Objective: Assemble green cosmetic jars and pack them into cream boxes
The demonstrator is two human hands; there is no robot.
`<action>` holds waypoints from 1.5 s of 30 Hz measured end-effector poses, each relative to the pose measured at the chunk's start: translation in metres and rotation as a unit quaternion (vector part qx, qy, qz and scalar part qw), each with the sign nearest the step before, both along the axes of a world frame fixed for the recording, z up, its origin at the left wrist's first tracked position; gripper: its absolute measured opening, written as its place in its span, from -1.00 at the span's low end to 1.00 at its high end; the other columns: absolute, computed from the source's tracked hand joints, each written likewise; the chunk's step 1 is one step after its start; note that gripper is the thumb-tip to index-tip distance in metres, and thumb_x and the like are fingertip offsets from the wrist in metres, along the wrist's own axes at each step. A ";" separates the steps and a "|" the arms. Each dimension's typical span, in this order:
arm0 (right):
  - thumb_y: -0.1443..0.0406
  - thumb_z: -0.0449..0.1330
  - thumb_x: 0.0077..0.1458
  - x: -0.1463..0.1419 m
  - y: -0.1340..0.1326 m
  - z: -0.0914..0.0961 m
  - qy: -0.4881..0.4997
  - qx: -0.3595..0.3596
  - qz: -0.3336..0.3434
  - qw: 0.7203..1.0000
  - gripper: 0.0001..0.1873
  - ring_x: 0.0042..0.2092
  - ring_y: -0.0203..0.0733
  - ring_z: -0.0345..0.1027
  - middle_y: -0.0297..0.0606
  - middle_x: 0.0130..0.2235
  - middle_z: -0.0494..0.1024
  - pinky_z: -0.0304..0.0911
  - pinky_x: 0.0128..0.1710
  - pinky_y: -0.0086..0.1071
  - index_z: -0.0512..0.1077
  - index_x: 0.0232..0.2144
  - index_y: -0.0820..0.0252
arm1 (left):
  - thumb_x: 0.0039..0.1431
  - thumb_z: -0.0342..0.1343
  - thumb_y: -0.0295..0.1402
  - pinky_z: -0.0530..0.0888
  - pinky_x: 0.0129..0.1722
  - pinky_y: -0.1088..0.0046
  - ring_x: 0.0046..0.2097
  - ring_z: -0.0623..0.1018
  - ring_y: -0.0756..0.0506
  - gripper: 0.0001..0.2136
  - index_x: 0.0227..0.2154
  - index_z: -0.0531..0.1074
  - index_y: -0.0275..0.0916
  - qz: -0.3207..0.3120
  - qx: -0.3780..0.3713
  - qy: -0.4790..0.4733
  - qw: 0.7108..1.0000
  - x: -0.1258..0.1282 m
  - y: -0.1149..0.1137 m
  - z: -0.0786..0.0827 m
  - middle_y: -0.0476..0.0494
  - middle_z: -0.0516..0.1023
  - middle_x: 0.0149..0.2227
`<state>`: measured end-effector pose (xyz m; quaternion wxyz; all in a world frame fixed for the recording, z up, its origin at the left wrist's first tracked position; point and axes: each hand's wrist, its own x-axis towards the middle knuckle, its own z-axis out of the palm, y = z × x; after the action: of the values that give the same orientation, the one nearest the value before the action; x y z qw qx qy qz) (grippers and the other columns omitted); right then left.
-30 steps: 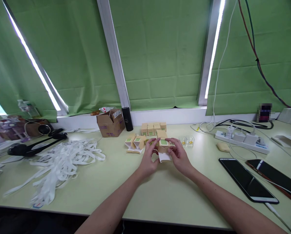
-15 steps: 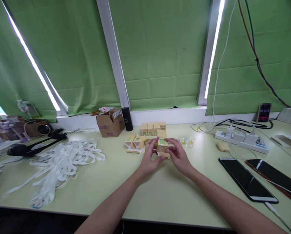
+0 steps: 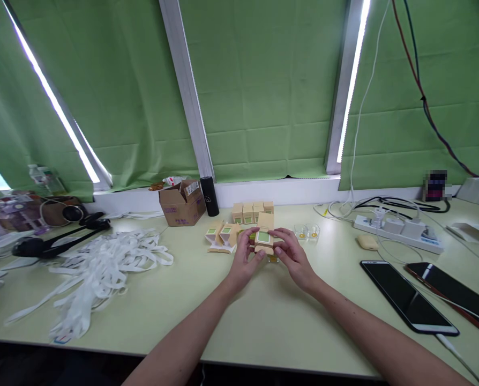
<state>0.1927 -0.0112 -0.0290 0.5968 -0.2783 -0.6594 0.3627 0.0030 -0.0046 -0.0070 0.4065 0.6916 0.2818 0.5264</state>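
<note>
Between my two hands is a small kraft-paper box (image 3: 265,221) with a green-edged window and its top flap standing up. My left hand (image 3: 242,262) grips its left side, thumb at the lower front. On the opposite side, the fingers and thumb of my right hand (image 3: 298,261) close on the box. Just below it a small clear cup with yellow inside (image 3: 274,259) shows in part. Two unfolded kraft boxes (image 3: 222,236) lie left of my hands, and two similar clear cups (image 3: 307,232) stand to the right. A row of several closed kraft boxes (image 3: 247,213) stands behind.
A brown carton (image 3: 182,203) and a black cylinder (image 3: 209,197) stand at the back. White straps (image 3: 111,268) lie heaped on the left. On the right are a power strip (image 3: 398,233), a beige case (image 3: 367,242), a phone (image 3: 408,296) and cables.
The held box has tilted and its lower front flap has come up against it. The clear cup with yellow inside now shows beneath. Both hands have shifted only slightly.
</note>
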 end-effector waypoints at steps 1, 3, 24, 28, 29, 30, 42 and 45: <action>0.04 0.15 0.34 0.000 0.000 0.000 0.000 0.001 -0.001 1.000 -0.59 -0.17 -0.20 0.48 -0.13 0.24 0.17 0.48 -0.02 -0.13 0.42 0.18 -0.14 | 0.26 0.23 -0.12 0.44 0.09 0.25 0.10 0.44 -0.18 -0.46 0.24 0.24 -0.08 0.001 -0.001 -0.001 1.000 0.000 0.001 -0.001 -0.25 0.26 0.23; 0.04 0.15 0.34 0.000 0.000 0.000 0.002 0.002 -0.002 1.000 -0.60 -0.16 -0.20 0.48 -0.13 0.23 0.18 0.49 -0.02 -0.13 0.42 0.18 -0.14 | 0.26 0.22 -0.12 0.44 0.08 0.25 0.10 0.45 -0.18 -0.47 0.23 0.25 -0.08 0.003 0.000 -0.002 1.000 -0.001 0.001 -0.001 -0.25 0.27 0.22; 0.06 0.28 0.26 -0.004 -0.008 0.006 -0.005 0.006 -0.001 1.000 -0.53 -0.11 -0.20 0.52 -0.11 0.24 0.17 0.50 0.08 -0.07 0.40 0.17 -0.08 | 0.29 0.19 -0.09 0.47 -0.03 0.29 0.00 0.47 -0.14 -0.56 0.14 0.30 -0.10 0.053 0.022 0.020 0.998 0.001 -0.001 0.001 -0.23 0.34 0.12; 0.08 0.29 0.25 -0.005 -0.006 0.006 -0.004 0.003 -0.011 1.000 -0.54 -0.12 -0.18 0.54 -0.11 0.24 0.18 0.53 0.03 -0.07 0.40 0.16 -0.09 | 0.30 0.20 -0.10 0.47 -0.06 0.31 -0.01 0.46 -0.13 -0.59 0.11 0.32 -0.09 0.067 0.032 0.039 0.996 0.002 -0.004 0.005 -0.23 0.32 0.18; 0.08 0.29 0.25 -0.005 -0.006 0.006 -0.002 0.001 -0.012 1.000 -0.55 -0.12 -0.19 0.54 -0.12 0.23 0.19 0.55 0.01 -0.09 0.41 0.16 -0.09 | 0.29 0.20 -0.10 0.47 -0.07 0.31 -0.01 0.47 -0.13 -0.59 0.12 0.32 -0.09 0.065 0.033 0.040 0.997 0.002 -0.003 0.005 -0.24 0.32 0.18; 0.08 0.28 0.26 -0.005 -0.006 0.006 0.001 0.000 -0.012 1.000 -0.56 -0.12 -0.19 0.54 -0.12 0.23 0.19 0.56 -0.01 -0.10 0.41 0.15 -0.09 | 0.29 0.21 -0.09 0.47 -0.07 0.31 -0.01 0.47 -0.13 -0.57 0.13 0.31 -0.09 0.060 0.033 0.039 0.997 0.002 -0.003 0.005 -0.24 0.32 0.19; 0.09 0.23 0.30 -0.004 0.001 0.000 0.005 -0.001 -0.024 1.000 -0.62 -0.16 -0.23 0.54 -0.12 0.23 0.20 0.57 -0.06 -0.15 0.44 0.14 -0.12 | 0.27 0.24 -0.14 0.51 -0.08 0.31 -0.06 0.50 -0.11 -0.59 0.11 0.36 -0.10 0.068 0.058 0.027 0.996 0.003 0.002 0.001 -0.23 0.33 0.13; 0.09 0.22 0.31 -0.004 0.000 0.001 0.003 -0.002 -0.025 1.000 -0.63 -0.16 -0.24 0.54 -0.12 0.22 0.21 0.56 -0.08 -0.16 0.45 0.13 -0.10 | 0.27 0.24 -0.13 0.52 -0.08 0.29 -0.07 0.51 -0.11 -0.61 0.09 0.37 -0.11 0.073 0.060 0.027 0.995 0.003 0.003 -0.001 -0.24 0.33 0.12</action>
<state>0.1886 -0.0115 -0.0279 0.6074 -0.2946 -0.6495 0.3499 0.0062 -0.0014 -0.0080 0.3177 0.7060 0.3101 0.5518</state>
